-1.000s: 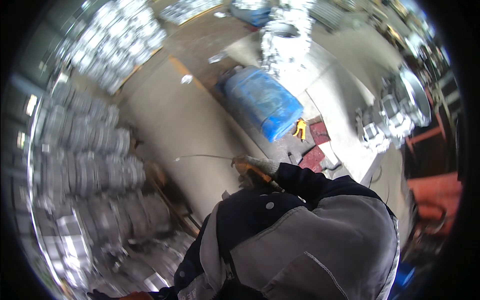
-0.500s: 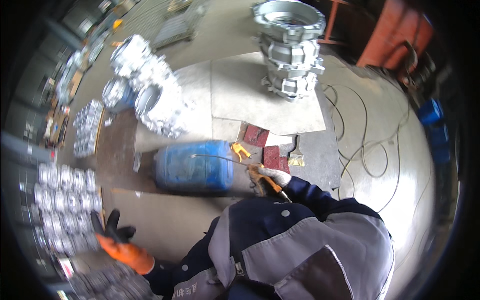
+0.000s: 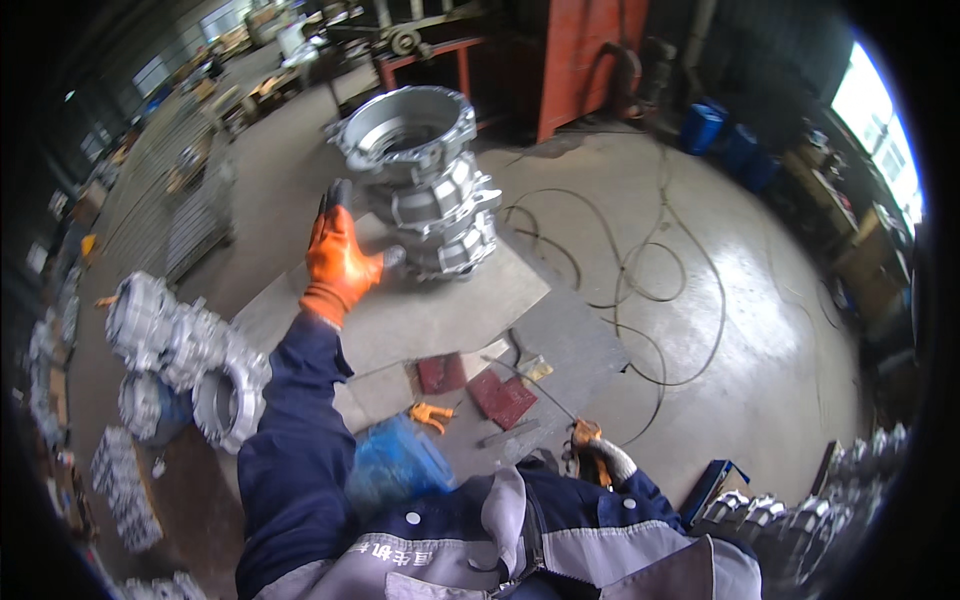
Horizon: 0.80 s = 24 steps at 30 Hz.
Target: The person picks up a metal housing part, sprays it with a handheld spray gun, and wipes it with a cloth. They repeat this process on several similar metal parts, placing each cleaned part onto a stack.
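Note:
My left hand [image 3: 343, 262], in an orange glove with dark fingertips, is stretched out with fingers up and thumb apart. It holds nothing and is just left of a stack of silver cast-metal housings [image 3: 432, 205]; whether the thumb touches the stack I cannot tell. Low at the right, near my body, my right hand [image 3: 597, 455], in an orange glove with a white back, is closed round an orange-handled air blow gun [image 3: 600, 474]. Its long thin tube points up and left over dark red pads [image 3: 502, 398]. A second yellow-orange pistol-shaped tool [image 3: 432, 416] lies on the work surface.
A blue plastic drum [image 3: 398, 462] lies beside my left sleeve. More castings [image 3: 185, 345] stand at the left. A hose [image 3: 690, 300] loops over the floor at the right. At the back are a red metal panel [image 3: 585, 65] and blue barrels [image 3: 702, 128].
My left hand has swung from the lower left up to the stack of housings. The view has turned right. My right hand still grips the blow gun, its tube now pointing further up.

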Each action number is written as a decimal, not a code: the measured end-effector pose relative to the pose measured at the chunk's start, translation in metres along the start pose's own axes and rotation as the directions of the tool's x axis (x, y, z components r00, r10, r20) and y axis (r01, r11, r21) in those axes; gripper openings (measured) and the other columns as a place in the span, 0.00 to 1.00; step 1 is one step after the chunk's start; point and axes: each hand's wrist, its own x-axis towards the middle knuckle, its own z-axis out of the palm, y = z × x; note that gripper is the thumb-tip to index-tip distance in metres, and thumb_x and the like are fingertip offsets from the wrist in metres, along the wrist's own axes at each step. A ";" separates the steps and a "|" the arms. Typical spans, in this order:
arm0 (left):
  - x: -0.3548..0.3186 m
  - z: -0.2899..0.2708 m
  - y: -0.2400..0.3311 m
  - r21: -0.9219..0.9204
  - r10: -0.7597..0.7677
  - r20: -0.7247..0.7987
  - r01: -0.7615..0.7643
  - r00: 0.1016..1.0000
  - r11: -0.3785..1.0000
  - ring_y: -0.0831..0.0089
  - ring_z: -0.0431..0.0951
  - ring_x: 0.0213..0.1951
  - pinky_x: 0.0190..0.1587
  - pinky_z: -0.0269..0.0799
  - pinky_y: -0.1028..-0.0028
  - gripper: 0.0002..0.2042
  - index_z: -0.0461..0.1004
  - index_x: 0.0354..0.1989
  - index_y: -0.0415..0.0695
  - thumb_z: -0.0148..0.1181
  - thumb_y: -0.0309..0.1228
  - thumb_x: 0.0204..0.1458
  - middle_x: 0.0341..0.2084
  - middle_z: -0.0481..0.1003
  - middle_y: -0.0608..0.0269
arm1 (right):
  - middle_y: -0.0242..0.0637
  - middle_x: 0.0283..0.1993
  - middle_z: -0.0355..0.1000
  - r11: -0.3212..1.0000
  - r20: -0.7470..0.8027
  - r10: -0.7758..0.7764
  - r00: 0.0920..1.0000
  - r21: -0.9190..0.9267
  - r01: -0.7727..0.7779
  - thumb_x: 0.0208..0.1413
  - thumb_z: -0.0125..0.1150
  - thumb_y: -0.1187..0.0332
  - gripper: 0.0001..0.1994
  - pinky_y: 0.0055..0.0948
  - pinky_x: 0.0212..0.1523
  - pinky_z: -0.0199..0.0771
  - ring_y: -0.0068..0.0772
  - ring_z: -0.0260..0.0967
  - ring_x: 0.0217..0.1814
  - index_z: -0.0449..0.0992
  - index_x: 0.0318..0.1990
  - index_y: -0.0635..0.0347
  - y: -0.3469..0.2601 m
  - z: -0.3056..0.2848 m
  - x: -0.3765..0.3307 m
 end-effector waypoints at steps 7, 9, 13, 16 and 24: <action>0.114 0.108 -0.046 0.263 -0.102 0.260 0.032 0.960 0.964 0.56 0.61 0.60 0.60 0.56 0.62 0.39 0.58 0.59 0.45 0.63 0.44 0.35 0.56 0.65 0.56 | 0.48 0.44 0.72 0.925 -0.100 -0.175 0.979 0.325 0.199 0.54 0.55 0.61 0.20 0.39 0.47 0.73 0.44 0.72 0.41 0.67 0.51 0.64 0.080 0.008 -0.078; 0.137 0.128 -0.049 0.295 -0.116 0.323 0.017 0.939 0.955 0.59 0.61 0.60 0.59 0.56 0.62 0.38 0.58 0.59 0.48 0.63 0.41 0.34 0.56 0.65 0.58 | 0.49 0.44 0.72 0.919 -0.224 -0.146 0.964 0.331 0.216 0.54 0.55 0.61 0.20 0.40 0.47 0.73 0.44 0.72 0.42 0.67 0.51 0.64 0.090 0.014 -0.093; 0.155 0.157 -0.050 0.320 -0.116 0.424 -0.028 0.898 0.947 0.59 0.69 0.53 0.53 0.65 0.64 0.29 0.65 0.52 0.48 0.62 0.38 0.38 0.49 0.71 0.58 | 0.49 0.44 0.72 0.904 -0.328 -0.084 0.941 0.371 0.210 0.54 0.55 0.61 0.20 0.40 0.47 0.73 0.45 0.72 0.42 0.67 0.51 0.64 0.104 0.025 -0.111; 0.162 0.160 -0.051 0.244 -0.168 0.405 0.071 0.899 0.967 0.57 0.77 0.42 0.43 0.73 0.62 0.16 0.74 0.40 0.48 0.63 0.36 0.41 0.36 0.77 0.54 | 0.50 0.44 0.72 0.896 -0.368 -0.061 0.928 0.390 0.213 0.54 0.56 0.61 0.20 0.41 0.48 0.72 0.45 0.72 0.42 0.67 0.51 0.63 0.113 0.031 -0.119; 0.106 0.108 -0.035 0.198 -0.150 0.379 0.079 0.913 0.977 0.56 0.77 0.39 0.40 0.73 0.62 0.16 0.77 0.32 0.48 0.69 0.42 0.35 0.31 0.77 0.57 | 0.51 0.45 0.71 0.896 -0.297 -0.045 0.954 0.409 0.170 0.54 0.56 0.61 0.20 0.42 0.48 0.72 0.47 0.71 0.43 0.66 0.51 0.63 0.109 0.039 -0.107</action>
